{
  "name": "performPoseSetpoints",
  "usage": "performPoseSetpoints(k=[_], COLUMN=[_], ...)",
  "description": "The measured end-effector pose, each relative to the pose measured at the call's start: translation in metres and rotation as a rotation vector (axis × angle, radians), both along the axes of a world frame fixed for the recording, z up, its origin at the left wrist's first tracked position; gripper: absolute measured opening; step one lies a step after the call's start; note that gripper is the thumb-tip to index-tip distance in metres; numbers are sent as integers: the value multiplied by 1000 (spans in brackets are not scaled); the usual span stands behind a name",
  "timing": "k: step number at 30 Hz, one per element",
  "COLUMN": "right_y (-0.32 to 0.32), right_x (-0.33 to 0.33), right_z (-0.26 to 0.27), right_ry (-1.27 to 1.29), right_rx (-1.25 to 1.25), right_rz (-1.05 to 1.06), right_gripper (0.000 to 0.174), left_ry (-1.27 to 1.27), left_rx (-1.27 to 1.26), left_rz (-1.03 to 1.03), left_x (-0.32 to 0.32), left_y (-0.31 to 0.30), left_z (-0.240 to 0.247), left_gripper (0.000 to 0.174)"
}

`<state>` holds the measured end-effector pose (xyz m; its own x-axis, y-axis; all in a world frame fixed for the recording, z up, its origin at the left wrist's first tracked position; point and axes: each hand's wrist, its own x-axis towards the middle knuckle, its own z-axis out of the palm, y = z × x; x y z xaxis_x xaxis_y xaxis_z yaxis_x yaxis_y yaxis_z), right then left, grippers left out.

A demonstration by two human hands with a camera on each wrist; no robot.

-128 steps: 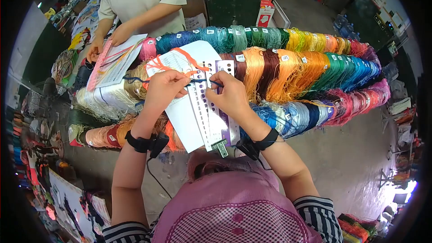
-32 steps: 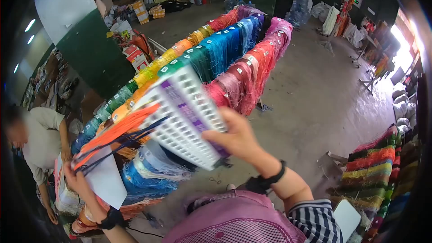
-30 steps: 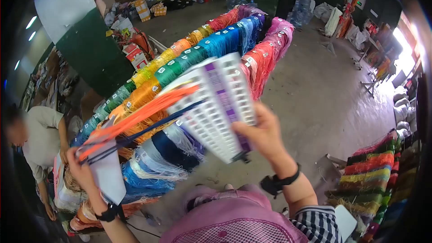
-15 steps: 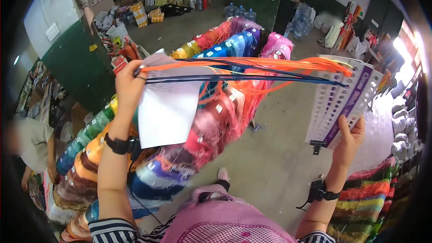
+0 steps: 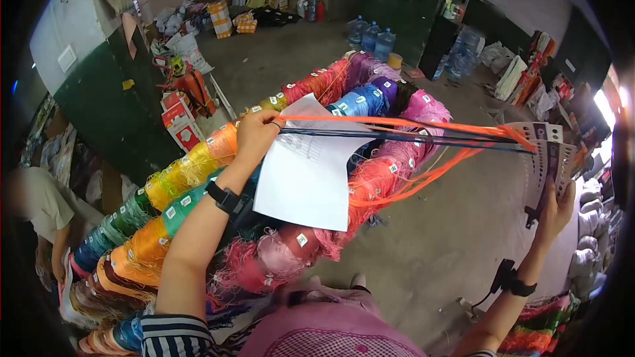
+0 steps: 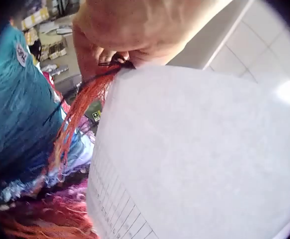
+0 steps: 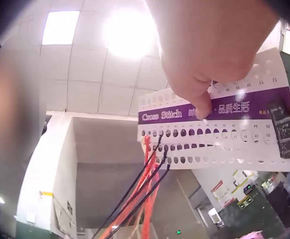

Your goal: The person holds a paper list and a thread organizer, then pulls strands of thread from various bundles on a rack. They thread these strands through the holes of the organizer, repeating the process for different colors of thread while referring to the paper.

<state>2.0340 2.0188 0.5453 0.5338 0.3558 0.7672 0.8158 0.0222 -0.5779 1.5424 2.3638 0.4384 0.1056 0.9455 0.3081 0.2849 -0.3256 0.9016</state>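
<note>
In the head view my left hand (image 5: 256, 135) pinches the ends of orange threads (image 5: 370, 119) and dark navy threads (image 5: 423, 137), along with the top of a white printed sheet (image 5: 304, 185). Both thread bundles stretch across to punched cross-stitch thread cards (image 5: 552, 152), with some orange strands sagging below. My right hand (image 5: 557, 210) grips the cards at the far right. The right wrist view shows thumb and fingers on the purple band of a card (image 7: 264, 102); a black binder clip (image 7: 289, 130) holds one end. Threads pass through holes near the other end.
Racks of labelled thread skeins (image 5: 390, 172) run diagonally beneath my hands. Another person (image 5: 49, 215) stands at the left. Water bottles (image 5: 383, 45) and a red-and-white box (image 5: 182, 122) stand on the floor beyond. More skeins (image 5: 539, 324) hang at lower right.
Earlier both hands worked navy thread at the cards over the rack. They have since spread apart, pulling the threads out long. Over the last half second both hands have shifted right and slightly lower.
</note>
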Motion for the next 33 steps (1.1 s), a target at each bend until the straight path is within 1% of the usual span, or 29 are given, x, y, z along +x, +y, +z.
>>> performPoseSetpoints(k=[1, 2, 3, 4, 5, 7, 8, 9, 11, 13, 15, 16, 17, 19, 21, 22, 23, 25, 26, 28, 29, 31, 32, 33], right_y=[12, 27, 44, 67, 89, 121, 141, 159, 190, 219, 243, 252, 260, 285, 295, 303, 308, 315, 319, 326, 330, 336, 338, 340], right_x=[9, 17, 25, 17, 0, 2, 3, 6, 12, -2, -30, -47, -63, -87, -101, -104, -103, -106, -103, -101, -98, -91, -89, -86], right_z=[0, 0, 1, -4, -4, -15, -18, -20, -24, -36, -54, -60, -68, -111, -128, -142, -151, -157, -160, -159, -161, -163, -164, -166], right_ry=[0, 52, 102, 203, 223, 334, 366, 372, 438, 574, 741, 780, 819, 832, 900, 894, 897, 863, 861, 881, 875, 875, 876, 872], right_rx=[-6, -7, -7, 41, 39, -1, 57, 48, 73, 5, -98, -181, -266, -426, -567, -584, -594, -581, -573, -551, -556, -576, -591, -597], right_rz=[12, 127, 245, 274, 460, 588, 623, 648, 680, 824, 971, 1025, 1078, 1250, 1214, 1222, 1233, 1144, 1149, 1148, 1141, 1137, 1135, 1133], right_gripper=[16, 17, 18, 20, 22, 21, 20, 20, 20, 23, 23, 23, 24, 23, 22, 22, 22, 21, 21, 20, 20, 21, 21, 21], left_ry=[75, 75, -241, -562, -567, -596, -537, -538, -404, -387, -367, -367, -378, -382, -292, -335, -332, -445, -442, -418, -420, -323, -328, -213], left_rx=[52, 46, -147, -332, -328, -343, -317, -315, -224, -233, -250, -257, -226, -208, -145, -166, -169, -301, -307, -255, -259, -266, -269, -254], left_rz=[23, 42, -20, -83, -62, 12, 186, 214, 300, 330, 359, 382, 449, 562, 605, 572, 586, 557, 564, 410, 411, 376, 377, 417], left_x=[2, 5, 9, 14, 21, 36, 47, 56, 71, 74, 76, 79, 84, 93, 100, 98, 96, 99, 95, 82, 78, 72, 67, 61], left_y=[-1, 2, 6, 8, 8, 4, 4, -1, -9, -12, -17, -20, -24, -34, -42, -43, -46, -57, -59, -63, -64, -69, -71, -74], left_z=[2, -4, -13, -22, -28, -42, -55, -58, -62, -67, -76, -82, -87, -96, -91, -90, -89, -65, -67, -70, -72, -68, -68, -68], left_gripper=[13, 13, 14, 14, 14, 14, 13, 13, 11, 12, 16, 16, 17, 18, 16, 16, 16, 15, 15, 13, 13, 15, 15, 21])
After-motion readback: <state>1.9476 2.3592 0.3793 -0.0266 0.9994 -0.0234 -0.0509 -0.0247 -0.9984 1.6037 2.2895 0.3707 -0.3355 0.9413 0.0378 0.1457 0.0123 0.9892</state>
